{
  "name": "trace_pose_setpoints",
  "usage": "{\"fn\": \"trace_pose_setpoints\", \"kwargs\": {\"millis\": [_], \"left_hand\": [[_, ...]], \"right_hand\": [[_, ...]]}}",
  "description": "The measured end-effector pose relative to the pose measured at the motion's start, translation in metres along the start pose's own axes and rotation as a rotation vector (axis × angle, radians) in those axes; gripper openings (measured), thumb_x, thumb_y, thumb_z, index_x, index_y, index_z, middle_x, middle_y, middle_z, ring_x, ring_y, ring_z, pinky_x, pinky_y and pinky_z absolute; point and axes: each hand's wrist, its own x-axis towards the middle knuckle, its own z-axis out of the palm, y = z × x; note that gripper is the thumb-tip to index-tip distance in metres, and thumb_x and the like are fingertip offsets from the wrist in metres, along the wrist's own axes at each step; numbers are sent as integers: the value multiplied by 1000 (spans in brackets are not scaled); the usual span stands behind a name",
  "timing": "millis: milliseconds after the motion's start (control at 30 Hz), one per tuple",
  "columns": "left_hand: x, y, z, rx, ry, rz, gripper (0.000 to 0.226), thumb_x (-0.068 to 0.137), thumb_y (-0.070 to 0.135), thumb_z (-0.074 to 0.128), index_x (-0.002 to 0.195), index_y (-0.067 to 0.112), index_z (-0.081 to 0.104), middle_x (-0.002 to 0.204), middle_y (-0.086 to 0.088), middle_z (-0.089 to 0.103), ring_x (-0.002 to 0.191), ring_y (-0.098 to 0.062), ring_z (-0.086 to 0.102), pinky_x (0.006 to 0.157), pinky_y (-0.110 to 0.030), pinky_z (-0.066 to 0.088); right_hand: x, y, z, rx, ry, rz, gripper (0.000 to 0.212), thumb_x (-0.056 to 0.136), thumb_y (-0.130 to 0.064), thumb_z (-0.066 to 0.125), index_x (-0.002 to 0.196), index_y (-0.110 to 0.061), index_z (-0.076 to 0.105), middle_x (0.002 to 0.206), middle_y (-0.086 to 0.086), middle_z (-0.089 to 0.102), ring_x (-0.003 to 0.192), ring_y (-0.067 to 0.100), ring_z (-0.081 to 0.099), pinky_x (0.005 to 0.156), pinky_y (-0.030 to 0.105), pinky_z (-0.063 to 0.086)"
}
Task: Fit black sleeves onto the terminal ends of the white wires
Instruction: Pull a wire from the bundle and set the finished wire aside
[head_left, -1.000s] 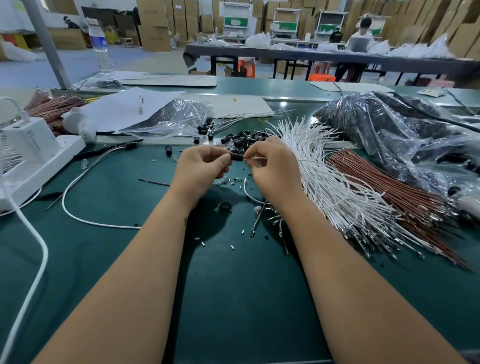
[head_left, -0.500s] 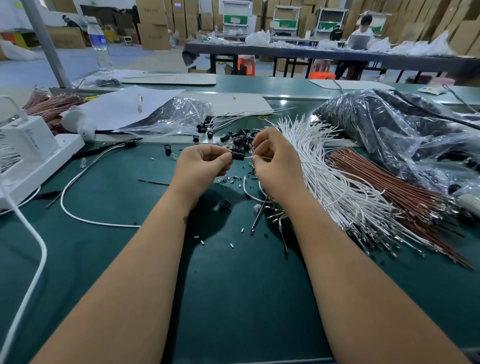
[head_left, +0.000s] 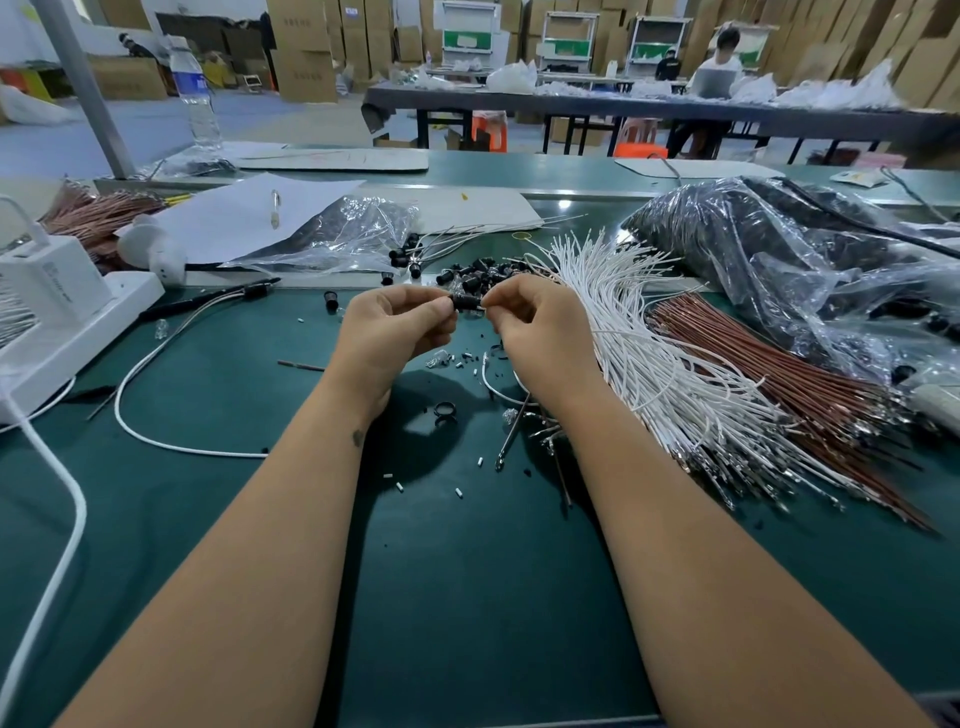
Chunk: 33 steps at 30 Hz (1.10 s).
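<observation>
Both hands' grip (head_left: 470, 306) on black sleeve (head_left: 464, 302)

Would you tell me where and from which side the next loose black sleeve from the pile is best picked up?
Probably pinch one across its round body, coming from above with the left hand. The loose black sleeves lie jumbled on their sides on the green mat, so their ends point every way; one at the near edge is easiest. The right hand is holding the white wire.
</observation>
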Motion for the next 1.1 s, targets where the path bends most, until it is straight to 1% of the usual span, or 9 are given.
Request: {"fn": "trace_pose_setpoints", "kwargs": {"millis": [133,300,500,600,700,833,967,1033,1100], "left_hand": [[-2,0,3,84,-24,-4,11,82,-1,70,84,9,68,68,-3,70,63,-11,66,66,-20,56],[-5,2,5,105,-58,4,12,82,-5,69,88,5,66,69,-3,68,61,-8,65,67,-19,56],[-6,2,7,265,-15,105,12,81,0,72,84,10,68,70,-5,67,62,-9,62,69,-20,55],[-5,4,5,383,9,213,13,80,2,74,82,14,70,70,1,68,62,-3,61,67,-16,53],[-4,7,3,530,-5,273,18,80,6,74,77,23,69,71,6,68,63,-1,62,66,-17,53],[1,12,-14,805,246,276,4,85,16,69,88,16,71,75,3,65,81,-22,65,76,-31,49],[1,8,-21,1256,566,136,18,81,17,56,94,24,68,107,-2,64,120,-29,39,98,-47,26],[-1,6,-11,1312,503,272,35,74,12,58,106,23,63,121,-2,57,128,-28,30,103,-50,17],[-4,7,3,1259,287,491,45,75,12,61,118,22,58,124,1,55,129,-24,30,101,-38,13]], "right_hand": [[-1,1,-1,-14,12,-20,24,88,3,60,105,-14,58,79,-1,63,68,6,55,60,8,40],[-3,2,0,-45,-32,-53,36,88,3,57,117,-13,42,77,6,63,62,9,52,59,20,39],[-3,3,2,-96,-87,-94,24,94,-2,50,114,-9,60,83,-1,61,69,1,53,63,18,41],[-3,-1,5,-186,-157,-155,22,92,-6,57,112,-6,65,102,6,65,89,16,59,82,27,46],[-2,0,3,-335,-152,-188,15,94,-11,56,107,-9,65,100,6,65,90,21,57,83,35,45],[3,7,-10,-588,52,-139,14,98,-18,51,105,-12,62,91,1,66,77,16,55,76,28,36],[3,12,-16,-711,95,-75,12,100,-16,47,103,-9,57,87,5,62,67,20,50,52,25,30],[2,10,-11,-696,31,-87,12,100,-15,46,106,-10,55,90,5,62,66,22,52,51,26,30],[0,7,-6,-625,-28,-133,15,100,-20,46,110,-13,56,95,3,64,70,20,53,55,28,33]]}}
